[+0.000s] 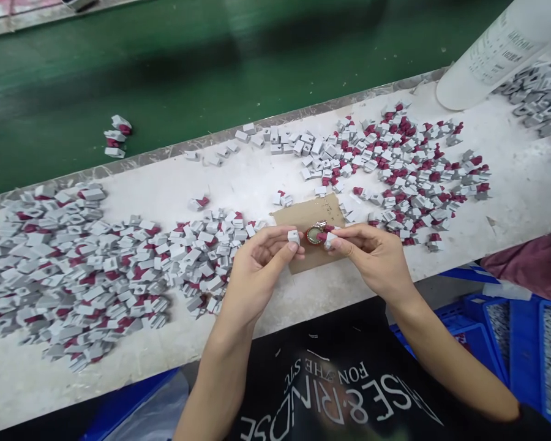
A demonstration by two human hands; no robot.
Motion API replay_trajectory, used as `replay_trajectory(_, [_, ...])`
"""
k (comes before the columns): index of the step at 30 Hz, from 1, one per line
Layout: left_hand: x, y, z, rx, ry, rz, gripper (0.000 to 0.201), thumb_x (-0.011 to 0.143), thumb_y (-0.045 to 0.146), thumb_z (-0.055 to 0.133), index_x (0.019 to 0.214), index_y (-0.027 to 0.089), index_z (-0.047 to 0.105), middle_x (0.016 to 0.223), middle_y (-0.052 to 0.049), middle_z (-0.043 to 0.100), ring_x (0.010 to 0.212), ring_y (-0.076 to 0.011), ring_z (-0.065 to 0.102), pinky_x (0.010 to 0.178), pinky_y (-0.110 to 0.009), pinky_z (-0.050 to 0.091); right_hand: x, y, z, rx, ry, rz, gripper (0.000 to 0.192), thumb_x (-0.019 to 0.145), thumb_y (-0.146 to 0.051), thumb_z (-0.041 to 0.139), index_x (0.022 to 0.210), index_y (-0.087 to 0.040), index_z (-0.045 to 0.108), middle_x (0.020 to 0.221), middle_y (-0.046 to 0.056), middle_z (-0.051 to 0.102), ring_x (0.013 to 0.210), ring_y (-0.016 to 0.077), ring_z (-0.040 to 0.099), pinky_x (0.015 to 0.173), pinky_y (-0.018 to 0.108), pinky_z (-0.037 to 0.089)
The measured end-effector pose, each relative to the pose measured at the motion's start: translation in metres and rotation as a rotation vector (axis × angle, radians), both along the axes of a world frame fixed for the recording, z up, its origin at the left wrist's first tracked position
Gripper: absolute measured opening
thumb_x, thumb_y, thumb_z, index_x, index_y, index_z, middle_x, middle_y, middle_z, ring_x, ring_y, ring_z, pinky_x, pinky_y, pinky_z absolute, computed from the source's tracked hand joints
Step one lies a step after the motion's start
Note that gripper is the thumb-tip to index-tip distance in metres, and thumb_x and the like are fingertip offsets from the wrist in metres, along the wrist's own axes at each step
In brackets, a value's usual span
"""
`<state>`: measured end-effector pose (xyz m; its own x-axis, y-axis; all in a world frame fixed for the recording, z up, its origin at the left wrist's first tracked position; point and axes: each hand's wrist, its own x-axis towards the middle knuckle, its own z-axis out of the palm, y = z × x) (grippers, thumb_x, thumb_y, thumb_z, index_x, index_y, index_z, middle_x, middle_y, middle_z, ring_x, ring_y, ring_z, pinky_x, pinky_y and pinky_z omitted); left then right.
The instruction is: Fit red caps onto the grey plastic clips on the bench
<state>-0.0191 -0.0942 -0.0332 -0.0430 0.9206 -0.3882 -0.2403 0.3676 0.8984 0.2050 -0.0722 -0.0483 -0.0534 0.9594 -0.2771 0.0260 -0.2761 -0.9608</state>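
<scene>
Pinched between thumb and fingers of my left hand [267,260] is a small grey plastic block [293,237]. My right hand [371,254] is closed on a grey and dark red plastic part [329,240], its red end pointing left toward the other block. The two pieces are apart. Behind and between my fingertips a round metal-rimmed cap or dish [314,234] rests on a piece of brown cardboard [303,213]. One grey and red part [282,198] lies at the cardboard's far edge.
Heaps of grey and dark red parts cover the table's left side [96,269] and right side [408,159]. A white bottle [477,67] stands at the back right, near grey pieces [539,98]. Beyond the table runs a green surface [188,79]. Blue crates [523,349] sit lower right.
</scene>
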Motion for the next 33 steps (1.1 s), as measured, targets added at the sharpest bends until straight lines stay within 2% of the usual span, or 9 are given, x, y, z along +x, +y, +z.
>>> replay_trajectory(9, [0.000,-0.001,-0.001,0.017,0.009,0.006,0.021,0.096,0.034,0.095,0.112,0.023,0.087,0.104,-0.006,0.088,0.089,-0.0194,0.084,0.090,-0.034,0.072,-0.003,0.000,0.005,0.039,-0.027,0.010,0.021,0.091,-0.044,0.100,0.098,-0.026,0.093,0.088,0.005,0.090,0.079,0.0245,0.088,0.076,0.039,0.078])
replay_trajectory(13, [0.001,0.000,-0.002,0.038,0.003,-0.007,0.018,0.097,0.032,0.094,0.112,0.024,0.087,0.100,-0.005,0.088,0.088,-0.0178,0.084,0.089,-0.031,0.071,-0.004,-0.001,0.007,0.054,-0.055,0.001,0.024,0.092,-0.048,0.099,0.096,-0.025,0.092,0.085,0.005,0.088,0.078,0.0254,0.087,0.074,0.041,0.077])
replay_trajectory(18, [0.003,0.000,-0.002,0.029,0.005,-0.013,0.022,0.095,0.035,0.097,0.112,0.023,0.087,0.103,-0.006,0.088,0.089,-0.0200,0.085,0.092,-0.036,0.073,-0.004,-0.001,0.007,0.053,-0.056,-0.011,0.030,0.090,-0.053,0.100,0.095,-0.025,0.091,0.084,0.006,0.088,0.078,0.0258,0.087,0.074,0.042,0.077])
replay_trajectory(23, [0.008,0.009,0.005,0.053,0.035,-0.031,0.023,0.095,0.037,0.096,0.112,0.023,0.087,0.102,-0.006,0.089,0.090,-0.0219,0.086,0.095,-0.039,0.073,0.001,0.002,0.010,-0.001,0.070,-0.032,0.031,0.092,-0.055,0.099,0.099,-0.026,0.090,0.084,0.004,0.088,0.076,0.0264,0.088,0.072,0.043,0.078])
replay_trajectory(29, [0.025,0.025,0.018,0.123,0.007,-0.100,0.019,0.096,0.033,0.093,0.108,0.024,0.084,0.099,-0.005,0.088,0.092,-0.0237,0.086,0.091,-0.039,0.074,0.005,0.010,0.017,-0.081,0.229,-0.042,0.043,0.090,-0.068,0.096,0.097,-0.028,0.084,0.089,0.003,0.088,0.097,0.0315,0.091,0.086,0.048,0.079])
replay_trajectory(33, [0.034,0.029,0.022,0.141,-0.051,-0.142,0.013,0.098,0.028,0.090,0.108,0.023,0.082,0.099,-0.005,0.088,0.090,-0.0224,0.086,0.090,-0.038,0.074,0.002,0.010,0.019,-0.051,0.249,-0.090,0.039,0.090,-0.066,0.097,0.098,-0.030,0.086,0.087,0.000,0.086,0.096,0.0289,0.090,0.094,0.049,0.078])
